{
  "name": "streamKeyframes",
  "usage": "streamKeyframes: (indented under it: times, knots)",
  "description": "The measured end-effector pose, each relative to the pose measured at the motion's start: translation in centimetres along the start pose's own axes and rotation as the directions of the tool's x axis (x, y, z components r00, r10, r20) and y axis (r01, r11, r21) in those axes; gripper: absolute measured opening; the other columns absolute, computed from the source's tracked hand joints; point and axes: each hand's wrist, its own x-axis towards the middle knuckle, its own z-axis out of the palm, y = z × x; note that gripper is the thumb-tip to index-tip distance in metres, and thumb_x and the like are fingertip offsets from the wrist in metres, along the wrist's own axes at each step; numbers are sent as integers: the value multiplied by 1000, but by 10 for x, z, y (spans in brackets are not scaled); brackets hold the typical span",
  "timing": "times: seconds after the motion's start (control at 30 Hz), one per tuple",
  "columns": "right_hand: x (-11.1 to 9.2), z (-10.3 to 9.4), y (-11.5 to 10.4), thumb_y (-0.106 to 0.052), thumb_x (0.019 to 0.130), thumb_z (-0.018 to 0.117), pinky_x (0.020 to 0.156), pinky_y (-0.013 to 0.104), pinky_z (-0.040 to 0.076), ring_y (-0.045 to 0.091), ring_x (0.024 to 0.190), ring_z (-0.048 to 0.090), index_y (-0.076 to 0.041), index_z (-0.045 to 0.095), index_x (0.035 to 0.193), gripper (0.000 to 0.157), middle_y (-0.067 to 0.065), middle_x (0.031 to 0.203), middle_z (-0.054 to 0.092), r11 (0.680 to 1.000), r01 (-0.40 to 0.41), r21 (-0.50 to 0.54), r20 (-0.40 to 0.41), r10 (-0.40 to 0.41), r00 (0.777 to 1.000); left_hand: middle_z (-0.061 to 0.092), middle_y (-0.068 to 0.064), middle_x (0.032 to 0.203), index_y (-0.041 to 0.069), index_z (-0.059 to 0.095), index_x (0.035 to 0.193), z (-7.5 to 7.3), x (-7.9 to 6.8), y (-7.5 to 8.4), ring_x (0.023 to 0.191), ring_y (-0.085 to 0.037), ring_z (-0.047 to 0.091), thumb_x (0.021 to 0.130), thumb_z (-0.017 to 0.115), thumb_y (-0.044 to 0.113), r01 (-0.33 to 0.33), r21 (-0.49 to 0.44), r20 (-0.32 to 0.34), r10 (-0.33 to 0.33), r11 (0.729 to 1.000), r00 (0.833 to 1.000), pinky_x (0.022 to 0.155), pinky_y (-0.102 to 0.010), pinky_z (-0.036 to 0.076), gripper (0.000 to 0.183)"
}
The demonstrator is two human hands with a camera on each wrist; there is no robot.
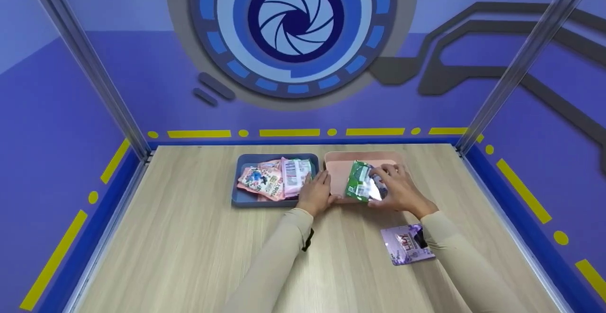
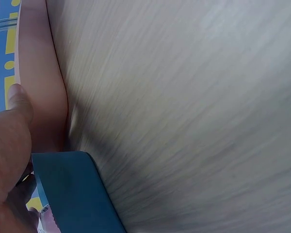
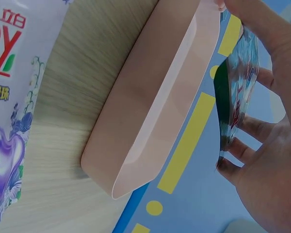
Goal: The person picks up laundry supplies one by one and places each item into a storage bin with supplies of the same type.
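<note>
My right hand [image 1: 397, 187] grips a shiny green packet [image 1: 358, 183] by its edges, above the pink tray [image 1: 337, 161]. In the right wrist view the packet [image 3: 235, 82] is seen edge-on between thumb and fingers, beyond the tray's rim. My left hand [image 1: 316, 193] rests where the pink tray and the blue tray [image 1: 235, 191] meet, its fingers extended. The left wrist view has the left thumb [image 2: 19, 99] at the pink tray's rim and the hand beside the blue tray's corner. Several pink packets [image 1: 262, 183] lie in the blue tray.
A purple pouch [image 1: 402, 246] lies flat on the wooden table [image 1: 189, 256] in front of the pink tray, partly behind the right sleeve. Blue printed walls [image 1: 142, 76] with metal corner posts [image 1: 511, 71] enclose the table at the back and sides.
</note>
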Motion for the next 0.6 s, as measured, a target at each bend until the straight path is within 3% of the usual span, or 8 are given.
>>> streamKeyframes:
  times: [0.27,0.6]
  knots:
    - [3,1,0,-49,64,95,101,63,39,42,127,41,-21,61,127,77,15,134,55,1000,12,-3,-18,-12,1000,48,-12,157,1,51,149,0,0,0,146,-26,44,97,62,55,-19,2,-40,19,1000,999,122,-52,28,75]
    - [6,4,0,-51,64,95,100,65,41,42,130,40,-21,60,130,80,15,136,54,1000,-9,-9,-11,9,1000,47,-12,157,2,51,149,-2,-1,1,146,-27,43,98,62,54,-5,-7,-21,5,1000,1000,123,-51,26,74]
